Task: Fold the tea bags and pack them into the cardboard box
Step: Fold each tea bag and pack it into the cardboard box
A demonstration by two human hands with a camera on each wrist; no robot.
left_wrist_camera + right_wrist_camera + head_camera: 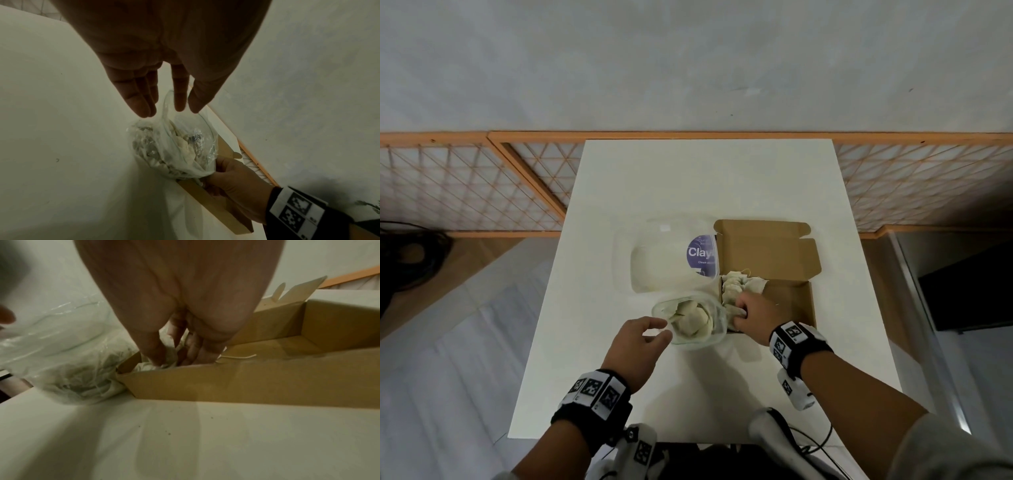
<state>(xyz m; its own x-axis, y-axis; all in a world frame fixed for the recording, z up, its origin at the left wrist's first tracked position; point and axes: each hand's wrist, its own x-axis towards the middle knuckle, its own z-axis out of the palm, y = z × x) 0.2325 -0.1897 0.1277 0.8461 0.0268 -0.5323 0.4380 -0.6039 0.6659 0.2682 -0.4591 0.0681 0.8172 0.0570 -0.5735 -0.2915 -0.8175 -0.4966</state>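
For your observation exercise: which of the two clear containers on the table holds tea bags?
The small glass bowl by the left hand holds them; the larger clear tub behind looks empty.

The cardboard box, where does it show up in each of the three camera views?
Head: cardboard box right of centre, lid open.
Left wrist: lower right, edge-on.
Right wrist: right half, front wall.
Shared landmark: right hand reaching into its left corner.

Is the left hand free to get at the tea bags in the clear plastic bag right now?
Probably yes. The left hand hovers with relaxed fingers at the plastic bag, whose mouth gapes toward it with tea bags showing. The right hand is busy in the cardboard box.
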